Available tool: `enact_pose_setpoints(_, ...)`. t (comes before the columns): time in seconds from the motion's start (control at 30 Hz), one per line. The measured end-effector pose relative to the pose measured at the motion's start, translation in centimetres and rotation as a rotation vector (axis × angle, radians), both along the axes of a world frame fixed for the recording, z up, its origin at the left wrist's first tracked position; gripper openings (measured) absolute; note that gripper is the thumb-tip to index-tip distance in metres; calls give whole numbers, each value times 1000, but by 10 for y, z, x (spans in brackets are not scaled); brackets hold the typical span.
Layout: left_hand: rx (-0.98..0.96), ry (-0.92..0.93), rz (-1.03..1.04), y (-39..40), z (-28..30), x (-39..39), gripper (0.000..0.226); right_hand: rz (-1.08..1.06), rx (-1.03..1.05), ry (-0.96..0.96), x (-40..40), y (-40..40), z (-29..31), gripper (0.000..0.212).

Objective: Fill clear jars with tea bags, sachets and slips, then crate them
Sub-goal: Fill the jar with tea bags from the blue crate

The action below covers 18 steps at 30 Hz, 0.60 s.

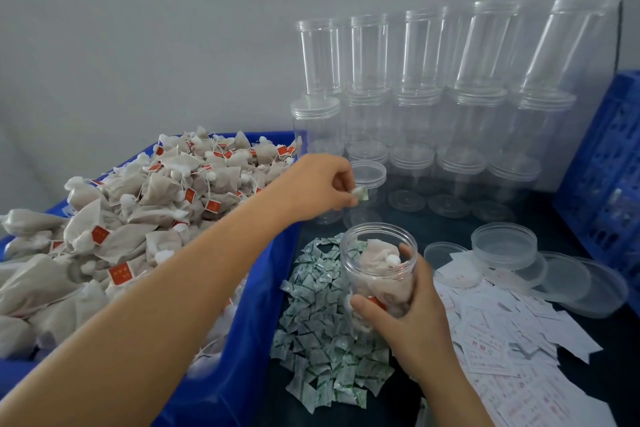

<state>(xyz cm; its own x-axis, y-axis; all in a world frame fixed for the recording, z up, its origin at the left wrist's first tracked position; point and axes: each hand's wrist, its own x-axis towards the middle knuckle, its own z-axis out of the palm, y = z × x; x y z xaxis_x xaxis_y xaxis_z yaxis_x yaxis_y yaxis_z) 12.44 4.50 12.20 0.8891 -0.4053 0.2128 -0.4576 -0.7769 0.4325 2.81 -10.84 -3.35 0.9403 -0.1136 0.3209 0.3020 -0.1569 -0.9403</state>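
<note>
Head view: a worker's right hand (407,314) grips an open jar (379,267), fingers curled round its lower wall, tilting it above a heap of green-and-white sachets (320,333) on the dark table (571,388). Tea bags (379,265) already fill much of the jar. The left hand (320,185) reaches across, thumb and fingertips pinching a single sachet (361,193) in the air beyond the jar's mouth. At left, a blue bin (256,322) brims with tagged tea bags (138,218). White slips (512,340) lie scattered at right, beside loose lids (504,248). Empty jars (426,97) stand stacked against the wall, and a blue crate (609,163) sits at far right.
</note>
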Motion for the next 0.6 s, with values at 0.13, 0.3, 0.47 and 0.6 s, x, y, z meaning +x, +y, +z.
enact_pose_setpoints(0.13,-131,50,-91,7,10,-30,12,28,6,7,1,4,-3,85)
enact_pose_setpoints(0.3,-49,92,-110,11,-13,-48,3,45,31,27,3,6,-8,86)
enact_pose_setpoints(0.47,-190,101,-29,8,-40,-54,4,45,45,23,2,8,-8,83)
enact_pose_setpoints(0.6,-243,34,20,0,-51,-56,9,50,22,28,2,10,-10,88)
